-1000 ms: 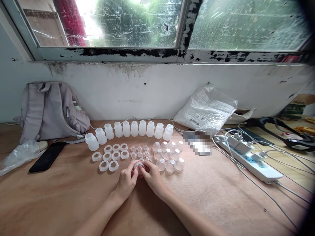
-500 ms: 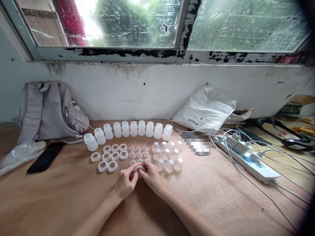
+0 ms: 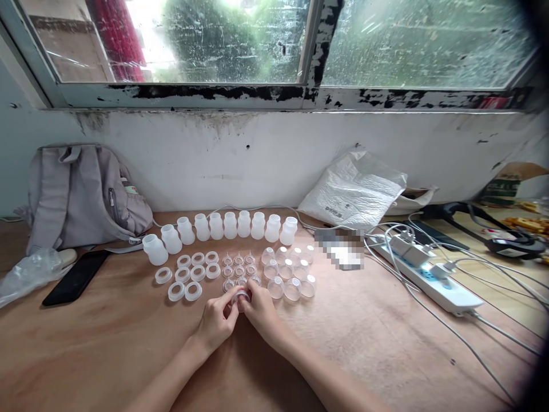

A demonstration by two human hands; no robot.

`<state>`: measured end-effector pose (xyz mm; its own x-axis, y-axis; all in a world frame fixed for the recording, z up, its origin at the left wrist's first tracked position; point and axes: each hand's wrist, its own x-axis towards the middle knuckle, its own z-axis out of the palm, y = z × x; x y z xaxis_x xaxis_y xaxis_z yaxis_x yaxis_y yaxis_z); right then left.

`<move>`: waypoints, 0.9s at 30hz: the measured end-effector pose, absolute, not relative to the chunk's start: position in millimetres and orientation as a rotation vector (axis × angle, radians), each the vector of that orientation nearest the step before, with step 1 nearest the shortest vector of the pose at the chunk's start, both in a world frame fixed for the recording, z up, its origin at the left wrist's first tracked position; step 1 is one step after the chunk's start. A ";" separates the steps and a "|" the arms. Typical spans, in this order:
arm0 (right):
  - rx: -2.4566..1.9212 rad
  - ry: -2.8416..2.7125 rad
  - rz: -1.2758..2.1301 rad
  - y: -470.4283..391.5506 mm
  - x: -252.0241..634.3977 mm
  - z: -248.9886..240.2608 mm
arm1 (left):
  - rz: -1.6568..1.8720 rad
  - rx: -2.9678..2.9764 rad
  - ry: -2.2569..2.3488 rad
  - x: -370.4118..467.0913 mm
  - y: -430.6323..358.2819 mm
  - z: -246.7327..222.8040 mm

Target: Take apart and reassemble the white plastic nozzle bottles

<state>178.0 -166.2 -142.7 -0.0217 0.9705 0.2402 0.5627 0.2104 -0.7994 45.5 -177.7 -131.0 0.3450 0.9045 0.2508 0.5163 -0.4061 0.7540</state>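
Note:
My left hand (image 3: pixel 218 318) and my right hand (image 3: pixel 259 309) meet at the middle of the table, both pinching a translucent bottle collar ring (image 3: pixel 241 294). Fingers cover most of it, so whether a nipple sits inside cannot be seen. Just beyond my hands are rows of clear bottle nipples (image 3: pixel 239 271), the nearest partly hidden. Several loose collar rings (image 3: pixel 198 273) lie to the left. Clear domed caps (image 3: pixel 292 289) stand in rows to the right. Behind everything, frosted baby bottles (image 3: pixel 230 225) stand upright without lids in a curved line.
A grey backpack (image 3: pixel 88 194), a black phone (image 3: pixel 76 278) and a crumpled plastic bag (image 3: pixel 28 277) are on the left. On the right lie a silvery mailing bag (image 3: pixel 355 191), a white power strip (image 3: pixel 433 281) with trailing cables, and a black strapped headset (image 3: pixel 506 246).
The held collar ring has tilted slightly, and my right fingers have shifted a little around it. The whole view has moved slightly; the laid-out parts stay in place.

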 end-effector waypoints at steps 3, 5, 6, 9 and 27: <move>-1.481 -1.713 0.585 -165.5 177.8 -146.7 | 0.915 2.065 1.238 46.4 -178.7 -132.2; -1.476 -1.718 0.565 -165.9 177.9 -147.3 | 0.930 2.069 1.244 47.3 -179.4 -132.9; -1.463 -1.715 0.568 -166.7 178.1 -146.5 | 0.937 2.068 1.253 47.9 -179.6 -133.2; -1.397 -1.686 0.622 -170.6 178.6 -139.5 | 0.967 2.045 1.310 49.9 -179.1 -134.0; -1.163 -1.701 0.835 -177.2 185.8 -111.8 | 1.124 1.341 1.138 49.8 -171.7 -125.1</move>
